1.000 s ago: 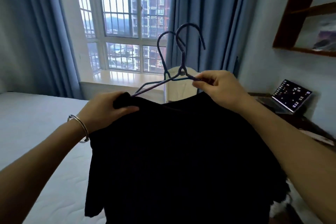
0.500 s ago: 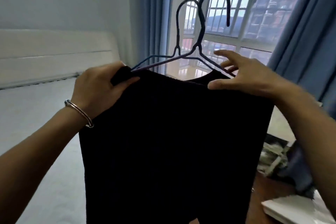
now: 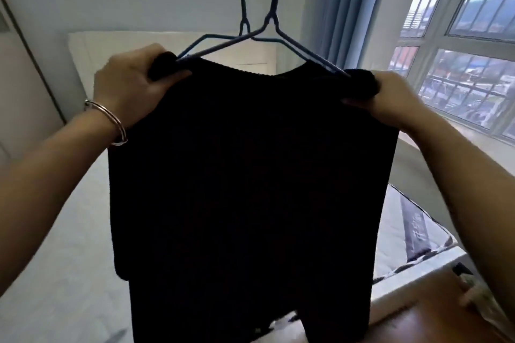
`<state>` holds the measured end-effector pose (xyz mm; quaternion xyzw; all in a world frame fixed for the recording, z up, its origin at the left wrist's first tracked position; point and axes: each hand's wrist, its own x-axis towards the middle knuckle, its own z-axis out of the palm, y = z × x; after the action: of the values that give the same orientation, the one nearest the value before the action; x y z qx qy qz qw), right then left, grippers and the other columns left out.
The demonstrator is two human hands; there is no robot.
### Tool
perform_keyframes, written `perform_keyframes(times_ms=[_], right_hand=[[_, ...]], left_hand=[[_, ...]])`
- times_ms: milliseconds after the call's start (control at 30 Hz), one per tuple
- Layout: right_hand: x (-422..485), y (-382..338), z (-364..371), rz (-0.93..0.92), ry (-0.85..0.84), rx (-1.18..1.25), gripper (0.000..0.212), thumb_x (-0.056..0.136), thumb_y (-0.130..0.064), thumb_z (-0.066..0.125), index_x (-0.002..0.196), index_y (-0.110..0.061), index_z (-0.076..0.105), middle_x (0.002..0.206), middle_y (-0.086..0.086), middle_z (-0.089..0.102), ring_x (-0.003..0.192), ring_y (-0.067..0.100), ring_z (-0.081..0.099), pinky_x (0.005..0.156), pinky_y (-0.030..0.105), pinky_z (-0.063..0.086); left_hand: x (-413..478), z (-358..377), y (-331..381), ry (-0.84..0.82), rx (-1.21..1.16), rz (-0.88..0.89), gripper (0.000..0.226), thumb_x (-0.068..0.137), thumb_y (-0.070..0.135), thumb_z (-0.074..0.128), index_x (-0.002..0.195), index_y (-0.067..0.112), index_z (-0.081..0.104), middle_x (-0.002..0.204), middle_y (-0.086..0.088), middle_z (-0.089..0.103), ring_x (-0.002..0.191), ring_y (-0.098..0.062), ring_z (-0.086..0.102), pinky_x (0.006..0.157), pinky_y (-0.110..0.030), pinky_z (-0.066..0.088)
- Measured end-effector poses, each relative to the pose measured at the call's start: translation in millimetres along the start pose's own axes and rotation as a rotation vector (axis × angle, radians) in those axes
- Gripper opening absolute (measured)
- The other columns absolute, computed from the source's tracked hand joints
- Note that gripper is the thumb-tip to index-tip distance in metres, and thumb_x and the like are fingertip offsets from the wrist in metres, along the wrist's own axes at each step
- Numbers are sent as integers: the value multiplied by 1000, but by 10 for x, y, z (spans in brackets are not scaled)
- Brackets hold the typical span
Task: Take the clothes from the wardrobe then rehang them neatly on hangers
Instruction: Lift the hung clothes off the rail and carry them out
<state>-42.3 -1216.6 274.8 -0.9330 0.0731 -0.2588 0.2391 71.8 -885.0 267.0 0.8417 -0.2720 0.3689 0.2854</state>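
A black knitted top [image 3: 250,170] hangs in front of me on two thin blue wire hangers [image 3: 267,28] whose hooks run out of the top of the frame. My left hand [image 3: 131,86], with a silver bangle on the wrist, grips the top's left shoulder over the hanger end. On the other side my right hand [image 3: 390,100] grips the right shoulder in the same way. The garment hangs flat and hides what is below and behind it.
A white bed [image 3: 55,231] lies under and left of the garment, with a white headboard [image 3: 117,44] behind. Blue curtains [image 3: 342,8] and a barred window [image 3: 459,50] are at the right. A wooden surface [image 3: 418,320] shows at the lower right.
The view has swung left, from the window to the bed's head. My right hand went from the hanger's neck to gripping the top's right shoulder. The garment has risen.
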Motion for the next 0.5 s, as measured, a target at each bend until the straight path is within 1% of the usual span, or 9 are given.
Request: perform_keyframes(times_ms=[67, 133, 233, 300, 400, 500], right_hand=[[360, -9, 183, -18, 22, 2, 33, 81, -29, 69, 111, -16, 65, 97, 11, 66, 99, 32, 60, 83, 36, 44], [726, -48, 354, -54, 32, 13, 31, 81, -30, 68, 109, -17, 65, 94, 7, 64, 98, 31, 60, 86, 42, 47], [1358, -128, 581, -98, 71, 17, 32, 81, -32, 66, 111, -19, 64, 105, 11, 67, 101, 32, 61, 90, 48, 49], [1781, -164, 774, -100, 61, 15, 33, 82, -34, 64, 111, -20, 64, 108, 13, 67, 102, 33, 61, 90, 47, 49], [2321, -107, 1228, -82, -47, -27, 29, 85, -29, 60, 111, -14, 63, 109, 15, 66, 102, 35, 59, 87, 41, 46], [2622, 165, 1969, -45, -239, -103, 30, 87, -20, 55, 115, -11, 59, 116, 17, 64, 106, 35, 58, 92, 42, 46]], left_hand=[[210, 102, -205, -16, 49, -41, 53, 74, 60, 51, 99, 14, 59, 98, -21, 66, 92, -39, 61, 75, -44, 47], [428, 205, -428, -28, 88, -93, 50, 77, 55, 56, 104, 13, 59, 104, -22, 65, 97, -40, 59, 78, -44, 45], [851, 359, -737, -42, 120, -166, 51, 80, 52, 57, 108, 9, 58, 110, -23, 63, 101, -39, 57, 80, -42, 43], [1127, 493, -936, -42, 135, -210, 49, 83, 47, 57, 111, 8, 57, 114, -23, 61, 105, -39, 55, 84, -41, 42], [1304, 835, -1317, -114, 171, -287, 47, 84, 44, 56, 112, 7, 56, 112, -26, 60, 104, -40, 55, 80, -39, 41], [1132, 1395, -1866, -285, 218, -387, 48, 82, 49, 55, 111, 12, 55, 111, -23, 62, 102, -39, 57, 82, -42, 45]])
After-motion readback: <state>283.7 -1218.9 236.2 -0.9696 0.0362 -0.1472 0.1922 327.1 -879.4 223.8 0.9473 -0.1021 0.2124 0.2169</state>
